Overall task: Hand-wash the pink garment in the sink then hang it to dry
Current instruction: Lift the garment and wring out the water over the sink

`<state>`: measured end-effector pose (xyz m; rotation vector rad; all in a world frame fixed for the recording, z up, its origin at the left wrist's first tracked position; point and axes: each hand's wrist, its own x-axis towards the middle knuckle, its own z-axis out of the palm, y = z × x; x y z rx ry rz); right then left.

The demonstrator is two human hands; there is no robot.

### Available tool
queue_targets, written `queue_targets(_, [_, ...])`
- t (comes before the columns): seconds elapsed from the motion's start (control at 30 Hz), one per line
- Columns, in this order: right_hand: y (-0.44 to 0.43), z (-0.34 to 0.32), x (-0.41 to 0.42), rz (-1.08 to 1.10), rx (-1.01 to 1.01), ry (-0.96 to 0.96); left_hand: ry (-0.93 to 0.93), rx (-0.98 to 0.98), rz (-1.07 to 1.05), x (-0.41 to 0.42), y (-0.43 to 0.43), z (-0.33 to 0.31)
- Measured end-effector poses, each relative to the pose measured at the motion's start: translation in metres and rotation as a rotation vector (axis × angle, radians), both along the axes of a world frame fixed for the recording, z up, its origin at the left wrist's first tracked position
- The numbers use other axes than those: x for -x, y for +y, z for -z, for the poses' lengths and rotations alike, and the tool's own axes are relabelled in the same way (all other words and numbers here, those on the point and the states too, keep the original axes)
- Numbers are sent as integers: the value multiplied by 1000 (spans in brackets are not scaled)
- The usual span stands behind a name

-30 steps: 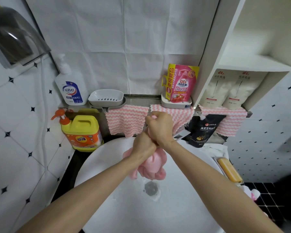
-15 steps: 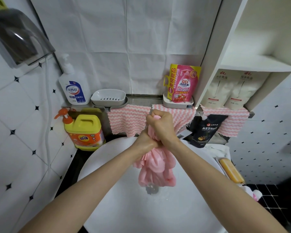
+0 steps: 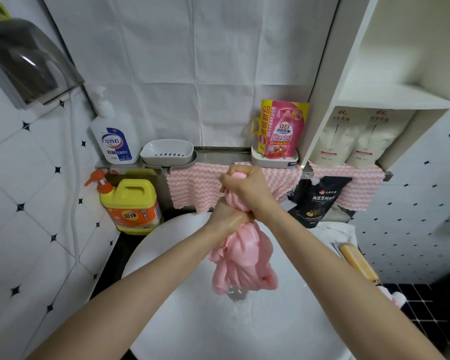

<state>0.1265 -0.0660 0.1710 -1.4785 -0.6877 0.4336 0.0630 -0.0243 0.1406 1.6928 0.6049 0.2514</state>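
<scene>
Wringing pink garment [image 3: 242,261] directly above the drain [image 3: 235,295] of the sink [image 3: 192,323]: gripping the twisted neck with right hand [image 3: 247,187] uppermost and left hand [image 3: 229,217] just beneath, both curled tight round the cloth, leaving the loose tail hanging over the drain. Likely risking wet cloth slipping through the fists and dropping into the sink, or, through twisting too hard, spraying water beyond the sink rim toward the yellow bottle [image 3: 130,203] beside it, perhaps straining seams.

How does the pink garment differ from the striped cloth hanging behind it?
The pink garment is plain pink; the striped cloth is pink-and-white. The garment is bunched, gripped by the left hand and right hand; the cloth hangs spread flat. Both are fabric.
</scene>
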Motion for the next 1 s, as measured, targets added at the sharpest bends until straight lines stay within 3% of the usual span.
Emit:
queue_targets(0.27, [12,22,5,275,-120,169,112,-492,-58,-1,-5,14])
queue_targets(0.57, [17,42,1,389,-230,438,50,-737,-116,10,-11,31])
queue_targets(0.7, [18,43,2,444,-247,511,101,-637,-130,11,-12,35])
queue_targets(0.83, [23,46,-2,494,-248,570,182,-665,-84,3,-11,43])
queue_targets(0.93, [17,42,-3,349,-186,536,93,-537,-185,0,-8,37])
queue_targets(1.0, [9,34,-3,140,-161,362,62,-326,-183,0,-3,29])
